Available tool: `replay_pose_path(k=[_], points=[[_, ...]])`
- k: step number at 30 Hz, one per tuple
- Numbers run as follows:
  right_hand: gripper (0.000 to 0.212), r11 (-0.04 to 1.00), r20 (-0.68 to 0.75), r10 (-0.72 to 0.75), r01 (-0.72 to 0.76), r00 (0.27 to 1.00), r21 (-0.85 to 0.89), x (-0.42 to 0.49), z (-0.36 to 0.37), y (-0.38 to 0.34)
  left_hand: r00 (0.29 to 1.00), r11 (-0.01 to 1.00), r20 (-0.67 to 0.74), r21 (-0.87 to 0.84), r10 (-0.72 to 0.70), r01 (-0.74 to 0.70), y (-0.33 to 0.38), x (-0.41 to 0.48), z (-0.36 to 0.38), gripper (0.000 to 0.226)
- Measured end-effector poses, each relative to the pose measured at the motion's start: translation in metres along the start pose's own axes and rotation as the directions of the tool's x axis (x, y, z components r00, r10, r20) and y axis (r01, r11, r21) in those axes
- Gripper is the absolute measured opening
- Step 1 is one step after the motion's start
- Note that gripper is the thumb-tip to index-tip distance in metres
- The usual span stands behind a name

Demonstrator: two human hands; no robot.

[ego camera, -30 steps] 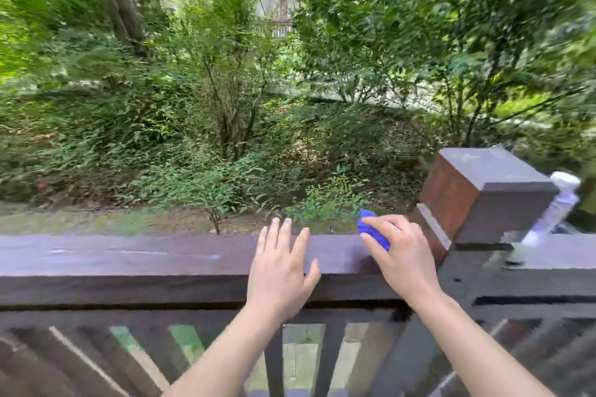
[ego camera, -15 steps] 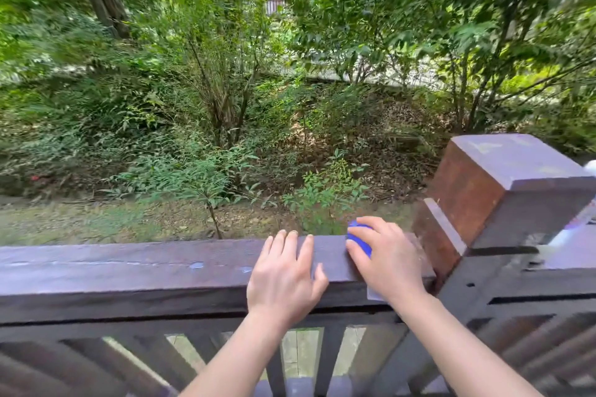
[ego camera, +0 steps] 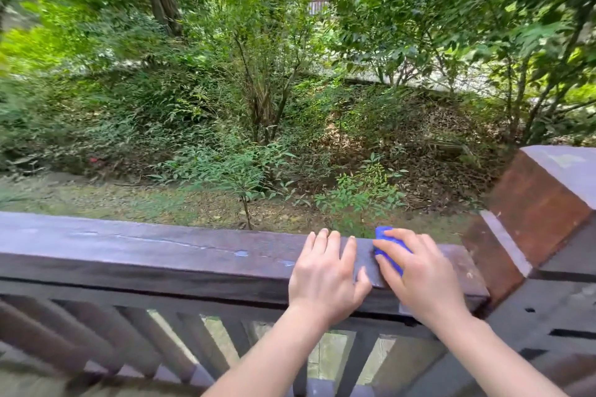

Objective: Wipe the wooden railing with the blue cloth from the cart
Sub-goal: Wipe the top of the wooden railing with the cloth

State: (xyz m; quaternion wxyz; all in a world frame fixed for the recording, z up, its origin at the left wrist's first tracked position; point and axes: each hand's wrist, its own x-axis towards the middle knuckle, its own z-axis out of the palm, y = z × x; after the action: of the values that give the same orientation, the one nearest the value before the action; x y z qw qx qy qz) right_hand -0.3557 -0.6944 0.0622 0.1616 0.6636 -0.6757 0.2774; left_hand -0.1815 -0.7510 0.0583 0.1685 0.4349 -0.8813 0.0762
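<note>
Balusters (ego camera: 180, 345): dark slanted slats under the rail, nearest of all, pale ground showing through the gaps.
Left hand (ego camera: 325, 280): palm down flat on the rail, fingers straight and close together, thumb out toward the other hand; it grips nothing.
Right hand (ego camera: 422, 280): just beside the left, fingers curled over the cloth and pressing it onto the rail top.
Cloth (ego camera: 388, 250): bright blue, bunched small, mostly hidden under the right fingers; only its far end and left edge peek out.
Rail (ego camera: 145, 251): broad dark-brown plank, worn, with pale scuffs and a thin crack along the top.
Post (ego camera: 535, 203): square, reddish-brown, at the rail's right end, close to the right hand.
Containers: none that I can see.
Shrubs (ego camera: 258, 74): green bushes and leaf litter beyond the rail.
</note>
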Motion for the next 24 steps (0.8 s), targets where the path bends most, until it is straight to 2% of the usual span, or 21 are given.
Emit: replay_pose_path(k=[3, 5, 7, 9, 11, 14, 16, 18, 20, 22, 23, 24], points=[[0.016, 0.991, -0.027, 0.136, -0.136, 0.99, 0.005, 0.013, 0.0, 0.013, 0.998, 0.998, -0.052, -0.062, 0.029, -0.032, -0.003, -0.003, -0.007, 0.056], [0.017, 0.973, -0.024, 0.228, -0.228, 0.973, -0.019, 0.015, 0.007, 0.01, 0.978, 0.984, -0.204, -0.161, 0.046, -0.08, -0.016, -0.012, -0.011, 0.051], [0.013, 0.97, -0.046, 0.229, -0.232, 0.972, -0.066, 0.014, 0.012, 0.007, 0.908, 0.976, -0.42, -0.193, 0.01, -0.1, -0.043, -0.034, -0.015, 0.042], [0.013, 0.961, -0.056, 0.261, -0.265, 0.964, -0.074, 0.015, 0.012, 0.002, 0.834, 0.987, -0.55, -0.152, -0.048, -0.043, -0.088, -0.064, -0.019, 0.03], [0.016, 0.955, -0.05, 0.284, -0.287, 0.957, -0.073, 0.018, 0.014, -0.009, 0.802, 0.992, -0.584, -0.088, -0.124, 0.089, -0.143, -0.093, -0.018, 0.021], [0.038, 0.973, -0.06, 0.222, -0.224, 0.973, -0.046, 0.022, 0.021, -0.032, 0.764, 0.975, -0.616, -0.024, -0.189, 0.222, -0.217, -0.111, -0.016, 0.022], [0.046, 0.976, -0.056, 0.211, -0.214, 0.976, -0.044, 0.028, 0.024, -0.048, 0.784, 0.983, -0.607, 0.019, -0.133, 0.182, -0.25, -0.107, -0.006, 0.024], [0.045, 0.978, -0.053, 0.205, -0.206, 0.977, -0.029, 0.033, 0.034, -0.07, 0.798, 0.993, -0.597, 0.022, -0.077, 0.112, -0.266, -0.102, 0.007, 0.024], [0.039, 0.992, -0.06, 0.122, -0.123, 0.991, -0.023, 0.033, 0.044, -0.09, 0.768, 0.996, -0.635, -0.011, -0.079, 0.093, -0.273, -0.097, 0.022, 0.022], [0.036, 0.999, -0.019, -0.021, 0.02, 1.0, -0.044, 0.03, 0.049, -0.093, 0.721, 0.994, -0.685, -0.027, -0.099, 0.11, -0.276, -0.09, 0.032, 0.022], [0.037, 0.997, 0.011, -0.046, 0.046, 0.999, -0.057, 0.029, 0.048, -0.088, 0.708, 0.994, -0.7, -0.024, -0.092, 0.106, -0.277, -0.088, 0.035, 0.023], [0.039, 0.997, 0.034, -0.011, 0.013, 0.999, -0.07, 0.031, 0.045, -0.081, 0.698, 0.996, -0.712, -0.015, -0.076, 0.093, -0.278, -0.088, 0.037, 0.024]])
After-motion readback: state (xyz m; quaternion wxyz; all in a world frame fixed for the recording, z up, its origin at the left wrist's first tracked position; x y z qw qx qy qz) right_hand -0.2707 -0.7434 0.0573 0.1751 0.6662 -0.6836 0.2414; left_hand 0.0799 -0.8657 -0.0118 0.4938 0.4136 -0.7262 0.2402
